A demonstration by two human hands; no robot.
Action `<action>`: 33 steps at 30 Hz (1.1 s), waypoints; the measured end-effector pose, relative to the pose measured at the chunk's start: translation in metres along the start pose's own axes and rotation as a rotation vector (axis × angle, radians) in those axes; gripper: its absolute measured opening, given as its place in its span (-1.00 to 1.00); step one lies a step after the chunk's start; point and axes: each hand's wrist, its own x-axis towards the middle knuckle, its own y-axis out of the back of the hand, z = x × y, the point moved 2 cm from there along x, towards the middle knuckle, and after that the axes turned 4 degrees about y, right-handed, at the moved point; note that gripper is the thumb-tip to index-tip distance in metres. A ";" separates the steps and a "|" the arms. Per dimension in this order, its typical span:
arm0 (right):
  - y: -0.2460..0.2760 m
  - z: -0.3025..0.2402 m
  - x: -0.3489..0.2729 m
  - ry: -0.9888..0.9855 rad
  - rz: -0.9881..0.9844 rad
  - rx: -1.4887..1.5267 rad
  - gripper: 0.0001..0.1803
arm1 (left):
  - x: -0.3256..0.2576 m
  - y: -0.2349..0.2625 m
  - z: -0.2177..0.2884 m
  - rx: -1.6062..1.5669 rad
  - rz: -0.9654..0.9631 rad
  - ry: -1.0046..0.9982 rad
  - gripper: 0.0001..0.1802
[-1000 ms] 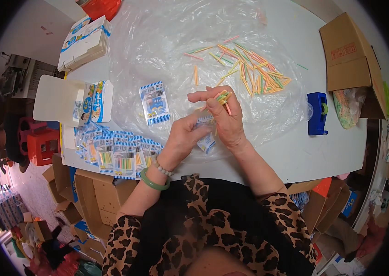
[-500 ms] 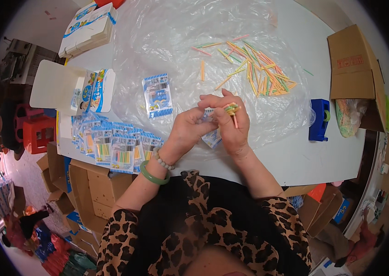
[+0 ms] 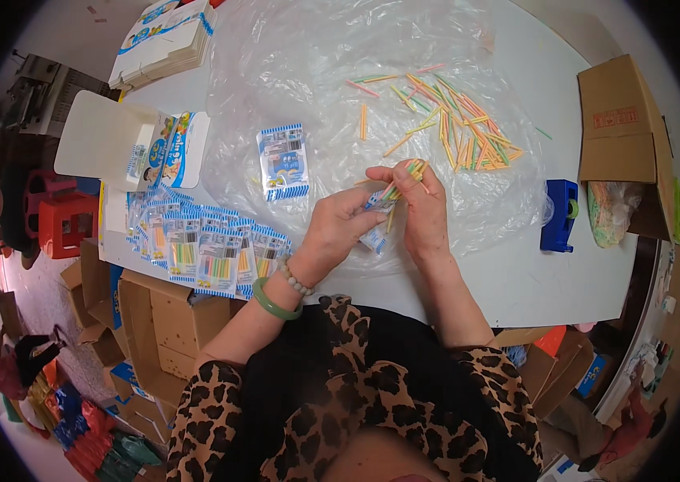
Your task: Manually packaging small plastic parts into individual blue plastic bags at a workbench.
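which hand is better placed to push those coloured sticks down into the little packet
The right hand. It pinches the bundle of coloured sticks at their upper ends, with the lower ends pointing at the small packet. The left hand grips that packet from the side, so it is busy steadying it.

blue-white packets (image 3: 195,253) fanned left, brown carton (image 3: 621,128) right

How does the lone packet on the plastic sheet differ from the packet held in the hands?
The lone packet lies flat, untouched, on the plastic sheet; the held packet is pinched by the left hand, with the right hand feeding coloured sticks in. Both are small clear packets with blue-and-white print.
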 end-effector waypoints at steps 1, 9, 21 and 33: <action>0.001 -0.001 0.001 0.003 0.003 0.000 -0.77 | 0.002 0.000 0.001 0.008 -0.001 0.005 -0.87; -0.021 0.007 0.005 -0.055 -0.260 -0.315 -0.68 | 0.000 0.014 -0.019 0.087 0.052 -0.167 -0.76; 0.004 -0.026 0.001 0.059 -0.520 -0.748 -0.42 | -0.006 0.005 0.001 -0.355 0.002 -0.214 -0.77; 0.016 -0.033 0.003 0.231 -0.081 -1.153 -0.45 | -0.015 0.040 0.012 -0.091 0.123 -0.126 -0.71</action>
